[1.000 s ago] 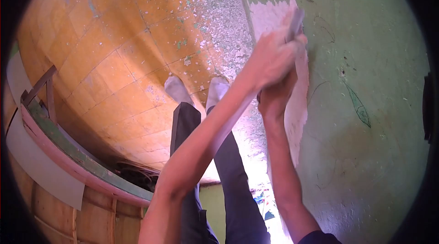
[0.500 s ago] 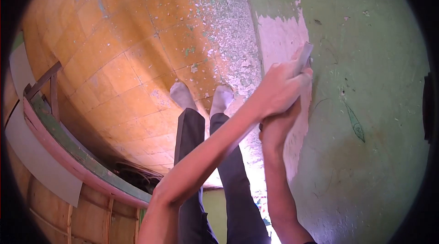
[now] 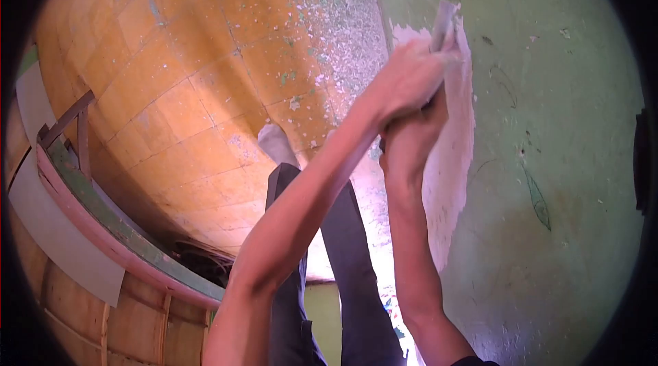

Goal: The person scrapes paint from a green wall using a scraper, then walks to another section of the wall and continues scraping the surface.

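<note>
My left hand is closed around a flat grey scraper, whose end sticks out past the fingers against the green wall. Just behind it, my right hand is closed too, its fingers mostly hidden under the left hand. A dark end, perhaps the scraper's handle, shows at the right hand's inner side. Both hands are over a bare pale patch with ragged edges, where the green paint is gone. The scraper's tip is near the patch's upper edge.
Paint flakes litter the orange tiled floor along the wall's foot. My feet, one in a grey sock, stand close to the wall. A curved-looking green and pink ledge and a brown wooden bracket are at left.
Both hands and the scraper have moved up along the wall, toward the patch's upper edge. The pale patch now reaches further right near its top, where green paint was.
</note>
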### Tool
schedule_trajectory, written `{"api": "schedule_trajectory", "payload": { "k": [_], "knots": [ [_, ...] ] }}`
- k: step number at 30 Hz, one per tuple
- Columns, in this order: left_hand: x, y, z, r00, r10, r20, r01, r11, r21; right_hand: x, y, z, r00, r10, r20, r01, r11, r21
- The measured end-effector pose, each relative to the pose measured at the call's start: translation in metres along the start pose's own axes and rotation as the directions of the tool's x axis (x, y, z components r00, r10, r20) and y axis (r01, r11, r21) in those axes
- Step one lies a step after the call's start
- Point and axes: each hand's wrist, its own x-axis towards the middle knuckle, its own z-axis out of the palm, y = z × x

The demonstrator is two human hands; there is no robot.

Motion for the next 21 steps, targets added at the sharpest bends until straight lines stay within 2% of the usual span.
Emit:
{"api": "schedule_trajectory", "payload": {
  "k": [1,2,4,5,6,8,9,11,13,14,17,18,19,21],
  "knots": [
    [-0.011,-0.006,0.008,1.000,-0.020,0.022,0.020,1.000,-0.006,-0.014,-0.001,-0.004,0.999,-0.016,-0.040,0.017,0.999,0.042],
    [-0.017,-0.002,0.014,1.000,0.020,-0.004,-0.020,1.000,0.001,-0.023,-0.009,-0.006,0.993,-0.055,-0.106,0.064,0.994,0.085],
    [-0.020,0.005,0.018,0.998,0.049,-0.034,-0.048,0.998,0.029,-0.016,-0.014,-0.023,0.999,0.047,0.013,-0.046,0.998,-0.046],
    [-0.012,0.008,0.014,0.998,0.025,-0.060,-0.024,1.000,0.019,-0.005,0.000,-0.023,0.998,-0.016,0.055,0.020,0.998,-0.061],
    [-0.005,0.011,0.009,0.996,0.001,-0.086,-0.001,1.000,0.008,0.000,0.001,-0.012,0.999,-0.020,0.039,0.023,0.997,-0.074],
    [-0.004,0.013,0.001,0.999,0.033,-0.028,-0.033,0.999,0.023,0.003,0.004,0.006,1.000,-0.014,0.002,0.014,0.997,0.078],
    [-0.009,0.013,0.002,0.999,0.033,0.006,-0.033,0.999,0.022,-0.004,0.003,0.001,0.998,-0.049,-0.031,0.051,0.995,0.090],
    [-0.014,0.011,0.015,0.986,0.163,-0.044,-0.158,0.982,0.103,-0.009,-0.001,-0.006,0.995,-0.078,-0.062,0.084,0.993,0.089],
    [-0.002,0.010,0.012,0.997,0.072,-0.036,-0.069,0.995,0.074,-0.004,-0.006,-0.008,0.997,-0.060,-0.055,0.063,0.997,0.053],
    [0.005,0.014,0.006,1.000,0.006,-0.017,-0.005,0.998,0.056,0.009,0.000,-0.002,0.999,-0.050,-0.010,0.049,0.998,-0.039],
    [0.010,0.019,-0.008,0.999,-0.041,0.022,0.040,0.998,0.052,0.015,0.004,0.012,0.997,-0.057,-0.057,0.060,0.997,0.049],
    [0.001,0.017,0.001,0.999,0.052,-0.009,-0.051,0.997,0.059,0.007,-0.003,0.010,0.994,-0.010,-0.105,0.034,0.971,0.238],
    [-0.007,0.014,0.011,0.989,0.144,-0.039,-0.141,0.987,0.071,0.009,-0.008,0.007,0.998,-0.040,-0.053,0.049,0.979,0.199],
    [0.014,0.011,0.005,0.992,0.114,-0.047,-0.109,0.989,0.104,0.013,-0.018,0.001,0.994,-0.099,0.051,0.092,0.988,0.126]
  ]
}}
